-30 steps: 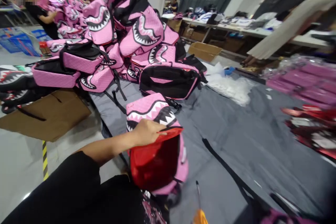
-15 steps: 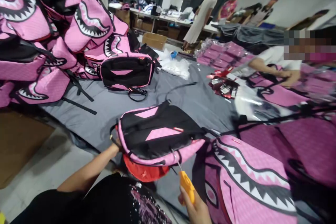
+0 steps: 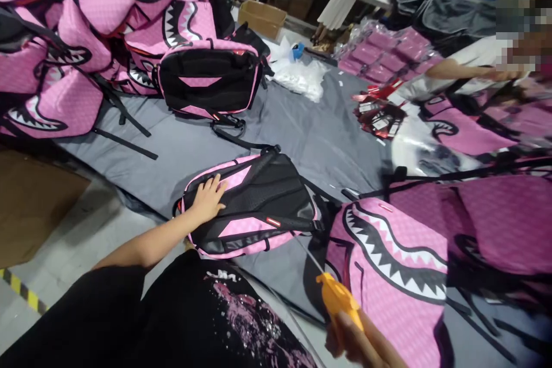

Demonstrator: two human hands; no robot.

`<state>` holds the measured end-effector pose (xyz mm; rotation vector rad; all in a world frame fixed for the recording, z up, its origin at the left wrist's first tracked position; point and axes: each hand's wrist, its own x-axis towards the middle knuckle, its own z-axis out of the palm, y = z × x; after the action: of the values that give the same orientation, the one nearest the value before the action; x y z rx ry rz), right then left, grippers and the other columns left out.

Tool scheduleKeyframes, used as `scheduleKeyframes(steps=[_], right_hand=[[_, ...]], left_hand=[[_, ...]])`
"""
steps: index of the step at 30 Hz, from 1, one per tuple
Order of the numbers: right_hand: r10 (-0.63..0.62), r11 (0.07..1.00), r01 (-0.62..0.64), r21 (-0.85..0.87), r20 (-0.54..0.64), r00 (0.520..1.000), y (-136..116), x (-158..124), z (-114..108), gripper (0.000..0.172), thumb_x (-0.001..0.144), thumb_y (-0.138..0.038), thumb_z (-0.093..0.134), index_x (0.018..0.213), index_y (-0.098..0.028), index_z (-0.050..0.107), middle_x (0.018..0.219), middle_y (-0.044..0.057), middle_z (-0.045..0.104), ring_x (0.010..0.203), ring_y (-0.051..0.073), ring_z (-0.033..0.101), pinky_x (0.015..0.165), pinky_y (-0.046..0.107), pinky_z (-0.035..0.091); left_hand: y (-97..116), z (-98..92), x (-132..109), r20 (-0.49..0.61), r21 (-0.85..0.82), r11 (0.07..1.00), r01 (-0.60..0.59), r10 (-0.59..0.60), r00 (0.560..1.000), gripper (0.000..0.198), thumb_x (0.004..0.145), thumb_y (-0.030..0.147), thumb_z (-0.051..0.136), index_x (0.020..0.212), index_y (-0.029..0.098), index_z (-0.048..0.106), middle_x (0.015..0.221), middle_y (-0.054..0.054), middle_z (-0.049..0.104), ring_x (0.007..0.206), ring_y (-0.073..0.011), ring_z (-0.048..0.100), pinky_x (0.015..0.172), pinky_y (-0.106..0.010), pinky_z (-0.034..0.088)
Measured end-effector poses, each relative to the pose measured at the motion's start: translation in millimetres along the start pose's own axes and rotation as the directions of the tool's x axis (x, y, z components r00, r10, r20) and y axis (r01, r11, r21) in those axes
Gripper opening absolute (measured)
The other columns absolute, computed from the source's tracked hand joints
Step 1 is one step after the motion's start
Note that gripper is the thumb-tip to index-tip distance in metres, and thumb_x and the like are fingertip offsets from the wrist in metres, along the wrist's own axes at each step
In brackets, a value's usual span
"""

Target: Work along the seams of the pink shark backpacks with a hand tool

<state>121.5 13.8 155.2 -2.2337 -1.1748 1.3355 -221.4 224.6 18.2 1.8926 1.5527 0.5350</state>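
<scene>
A pink and black backpack (image 3: 259, 201) lies back side up on the grey table cover (image 3: 319, 138) right in front of me. My left hand (image 3: 208, 198) rests flat on its left end, fingers spread. My right hand (image 3: 360, 340) at the bottom edge grips an orange-handled tool (image 3: 335, 294) whose thin metal tip points at the backpack's lower right corner. To the right lies another pink backpack (image 3: 388, 276) with a shark-mouth print facing up.
A heap of pink shark backpacks (image 3: 86, 23) fills the upper left, one black-backed bag (image 3: 209, 77) at its front. Red tags (image 3: 379, 115) and clear plastic bags (image 3: 302, 72) lie mid-table. Another person's arm (image 3: 461, 69) works at the right. Cardboard (image 3: 30, 201) lies on the floor left.
The backpack went from open and upright showing its red lining to flat, back side up. My left hand moved from its edge onto its top; my right hand came in with the tool.
</scene>
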Motion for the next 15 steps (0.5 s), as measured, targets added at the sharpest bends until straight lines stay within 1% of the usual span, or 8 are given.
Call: scheduleKeyframes(steps=[3, 4, 6, 8, 11, 12, 13, 15], right_hand=[[-0.146, 0.989, 0.145, -0.035, -0.056, 0.988, -29.7, 23.2, 0.1, 0.059, 0.088, -0.072, 0.036, 0.108, -0.022, 0.061, 0.074, 0.004, 0.068, 0.073, 0.024, 0.063, 0.076, 0.036, 0.049], [-0.191, 0.979, 0.187, -0.084, -0.052, 0.980, -40.3, 40.4, 3.6, 0.058, 0.089, -0.071, 0.036, 0.103, -0.021, 0.062, 0.077, 0.005, 0.068, 0.076, 0.025, 0.064, 0.078, 0.037, 0.049], [-0.231, 0.959, 0.227, -0.172, -0.002, 0.973, -60.7, 81.2, 10.4, 0.056, 0.092, -0.069, 0.032, 0.099, -0.021, 0.060, 0.077, 0.005, 0.069, 0.076, 0.024, 0.065, 0.078, 0.037, 0.049], [-0.197, 0.946, 0.184, -0.268, -0.021, 0.980, -78.7, 119.3, 13.8, 0.058, 0.095, -0.067, 0.027, 0.100, -0.019, 0.060, 0.074, 0.006, 0.068, 0.073, 0.024, 0.066, 0.075, 0.035, 0.048], [-0.129, 0.877, 0.041, -0.478, -0.153, 0.980, -100.3, 149.9, 18.7, 0.058, 0.098, -0.058, 0.027, 0.110, -0.013, 0.061, 0.074, 0.010, 0.068, 0.072, 0.024, 0.066, 0.069, 0.033, 0.046], [-0.126, 0.847, 0.058, -0.529, -0.094, 0.988, -106.1, 151.8, 22.2, 0.057, 0.099, -0.057, 0.029, 0.112, -0.012, 0.062, 0.074, 0.010, 0.068, 0.070, 0.024, 0.066, 0.067, 0.032, 0.045], [-0.127, 0.823, 0.124, -0.554, 0.033, 0.991, -111.4, 150.7, 26.8, 0.056, 0.098, -0.057, 0.032, 0.112, -0.012, 0.063, 0.073, 0.010, 0.068, 0.067, 0.023, 0.065, 0.064, 0.031, 0.044], [-0.142, 0.809, 0.293, -0.509, 0.314, 0.939, -121.7, 144.6, 37.4, 0.058, 0.096, -0.062, 0.035, 0.109, -0.014, 0.064, 0.072, 0.008, 0.068, 0.061, 0.020, 0.063, 0.060, 0.029, 0.043]], left_hand=[[2.6, 15.6, 8.9, 0.015, -0.098, 0.992, 0.078, -0.077, 0.997, 0.048, 0.088, 0.015, 0.052, 0.137, 0.016, 0.055, 0.160, -0.017, 0.033, 0.150, -0.0358, 0.025, 0.120, -0.062, 0.017], [-0.4, 13.8, 7.4, 0.023, -0.142, 0.985, 0.102, -0.100, 0.995, 0.046, 0.092, 0.018, 0.048, 0.137, 0.016, 0.054, 0.156, -0.018, 0.038, 0.148, -0.0340, 0.030, 0.120, -0.059, 0.022], [-7.9, 3.9, 1.8, 0.074, -0.254, 0.954, 0.162, -0.148, 0.986, 0.043, 0.098, 0.029, 0.040, 0.138, 0.017, 0.050, 0.143, -0.018, 0.055, 0.136, -0.0290, 0.050, 0.113, -0.050, 0.040], [-14.3, -6.9, -2.7, 0.185, -0.373, 0.892, 0.254, -0.197, 0.963, 0.045, 0.103, 0.040, 0.028, 0.134, 0.017, 0.049, 0.121, -0.016, 0.069, 0.109, -0.0239, 0.069, 0.092, -0.041, 0.056], [-20.9, -10.3, -0.1, 0.394, -0.482, 0.756, 0.443, -0.264, 0.880, 0.045, 0.103, 0.046, 0.024, 0.118, 0.015, 0.052, 0.097, -0.014, 0.075, 0.084, -0.0212, 0.075, 0.069, -0.035, 0.061], [-22.8, -7.7, 3.3, 0.449, -0.495, 0.710, 0.501, -0.285, 0.847, 0.041, 0.103, 0.045, 0.027, 0.113, 0.015, 0.053, 0.092, -0.014, 0.075, 0.081, -0.0214, 0.075, 0.067, -0.035, 0.061], [-24.8, -4.2, 7.5, 0.491, -0.501, 0.667, 0.551, -0.306, 0.816, 0.037, 0.103, 0.044, 0.030, 0.110, 0.015, 0.052, 0.089, -0.013, 0.075, 0.079, -0.0215, 0.075, 0.065, -0.036, 0.061], [-28.6, 2.5, 16.6, 0.540, -0.503, 0.602, 0.620, -0.341, 0.770, 0.030, 0.103, 0.038, 0.030, 0.108, 0.017, 0.051, 0.087, -0.012, 0.075, 0.076, -0.0210, 0.074, 0.064, -0.036, 0.061]])
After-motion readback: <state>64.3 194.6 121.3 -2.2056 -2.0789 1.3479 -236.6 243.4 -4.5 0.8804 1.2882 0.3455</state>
